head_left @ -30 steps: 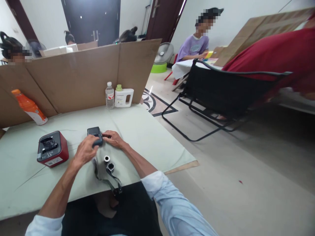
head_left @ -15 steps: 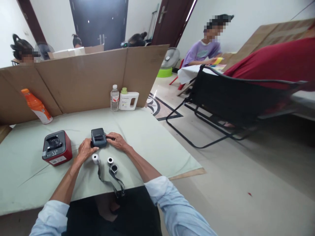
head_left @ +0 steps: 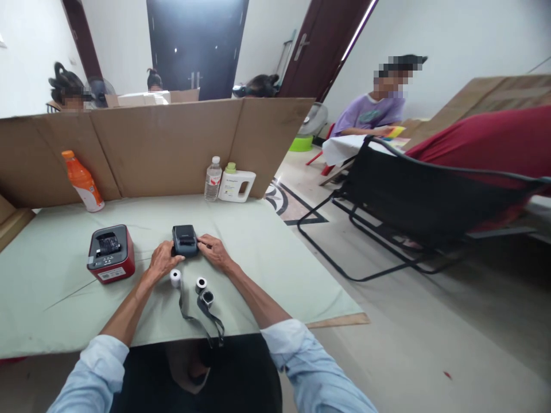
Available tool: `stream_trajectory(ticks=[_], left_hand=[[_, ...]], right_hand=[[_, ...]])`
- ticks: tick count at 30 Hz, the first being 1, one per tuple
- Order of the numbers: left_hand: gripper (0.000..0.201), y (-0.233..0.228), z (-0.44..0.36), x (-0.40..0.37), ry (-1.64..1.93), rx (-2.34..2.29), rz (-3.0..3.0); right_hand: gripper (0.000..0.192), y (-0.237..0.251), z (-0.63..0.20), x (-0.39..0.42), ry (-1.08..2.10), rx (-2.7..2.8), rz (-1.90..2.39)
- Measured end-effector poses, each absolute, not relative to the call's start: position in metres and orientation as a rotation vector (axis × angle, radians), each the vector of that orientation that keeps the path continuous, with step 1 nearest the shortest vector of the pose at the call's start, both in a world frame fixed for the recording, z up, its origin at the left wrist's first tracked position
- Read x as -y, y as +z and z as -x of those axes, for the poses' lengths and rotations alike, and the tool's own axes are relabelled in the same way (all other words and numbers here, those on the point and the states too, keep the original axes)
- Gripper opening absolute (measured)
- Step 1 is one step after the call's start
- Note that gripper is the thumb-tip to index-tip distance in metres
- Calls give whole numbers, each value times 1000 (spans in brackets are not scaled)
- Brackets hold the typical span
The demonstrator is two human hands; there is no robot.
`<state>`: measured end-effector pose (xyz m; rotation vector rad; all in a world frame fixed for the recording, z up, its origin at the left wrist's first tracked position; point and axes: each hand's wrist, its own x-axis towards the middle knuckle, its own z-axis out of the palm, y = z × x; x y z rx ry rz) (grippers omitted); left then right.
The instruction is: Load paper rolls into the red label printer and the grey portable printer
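A small dark box-shaped device, which looks like a portable printer (head_left: 185,241), sits on the pale green tabletop. My left hand (head_left: 165,259) grips its left side, thumb along the front lower edge. My right hand (head_left: 213,251) has its fingers closed against the right side; the fingertips are partly hidden. Just in front of the device stands a small white roll (head_left: 175,277). Nearby are a second roll (head_left: 201,285) and a dark-centred ring-shaped roll (head_left: 207,297). Dark strips trail from these toward the table's near edge. Left of my left hand stands a red and black boxy device (head_left: 111,253).
A cardboard panel (head_left: 172,152) stands along the table's back. Before it are an orange bottle (head_left: 84,182), a clear water bottle (head_left: 213,179) and a white jug (head_left: 237,184). A black folding chair (head_left: 413,195) stands to the right. Other people sit beyond the panel and at right.
My view has turned slightly left, so most things appear farther right. Both hands stay at the printer; the dark piece seen under my right fingers earlier is now barely visible.
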<state>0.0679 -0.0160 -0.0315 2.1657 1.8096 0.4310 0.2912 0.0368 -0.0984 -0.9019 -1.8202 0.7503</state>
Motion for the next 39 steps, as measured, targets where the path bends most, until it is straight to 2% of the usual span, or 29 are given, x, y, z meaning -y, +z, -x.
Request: stream_trajectory(ticks=[7,14,22,25,28,31,33,36,39], left_hand=[[35,-32,-90,-16,405,-1501,-2283],[33,-29,-112,-28,270,-1446,-2325],[29,-25,-112,-20,270,-1477,-2320],[35,-12,-99,1,500,-1439,-2380],[35,16,-65,37,973,-1421,-2452],[36,44,-9,75,1422,-1698,-2352],[38,53,34,93,1641,-1998,-2082],[53,45,89,107,1636,-2158,-1584],[68,25,118,110,1488,-2067,-1216]], right_hand=[[28,-97,-314,-37,552,1658,1043],[29,-107,-329,-43,440,1536,1193],[27,-115,-326,-43,417,1437,1246],[28,-116,-326,-41,373,1415,1234],[29,-109,-326,-38,304,1411,1195],[28,-91,-324,-32,246,1420,1119],[28,-74,-316,-28,243,1445,1054],[27,-45,-285,-21,402,1587,938],[33,-20,-237,-14,827,1857,802]])
